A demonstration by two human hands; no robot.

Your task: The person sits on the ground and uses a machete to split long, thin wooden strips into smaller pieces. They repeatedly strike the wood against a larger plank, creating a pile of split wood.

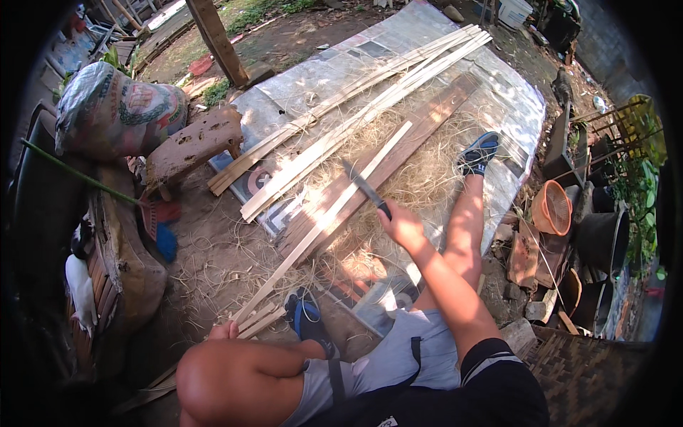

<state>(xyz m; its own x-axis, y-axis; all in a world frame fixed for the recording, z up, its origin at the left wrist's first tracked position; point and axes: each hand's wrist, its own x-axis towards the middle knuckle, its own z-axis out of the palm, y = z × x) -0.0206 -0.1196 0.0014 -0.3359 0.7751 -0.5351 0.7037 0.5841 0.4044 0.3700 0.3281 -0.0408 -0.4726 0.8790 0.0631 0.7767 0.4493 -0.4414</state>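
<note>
My right hand [403,225] is closed around the dark handle of a knife [365,186]. Its blade lies across a long pale bamboo strip [319,228], over a brown wooden plank [445,107]. At the strip's near end my left hand [225,330] is closed on it, partly hidden behind my raised left knee. More short strip ends [260,320] lie beside that hand. Thin curled shavings [416,167] are heaped on and around the plank. Farther off, bundles of long pale strips [384,103] rest on a printed plastic sheet [516,132].
On the left are a stuffed sack [121,110], a worn wooden bench [196,148], a broom [148,213] and a white animal [80,292]. An orange basket [551,208], a black bucket [601,238] and bricks stand at right. A wooden post [217,43] rises at the back.
</note>
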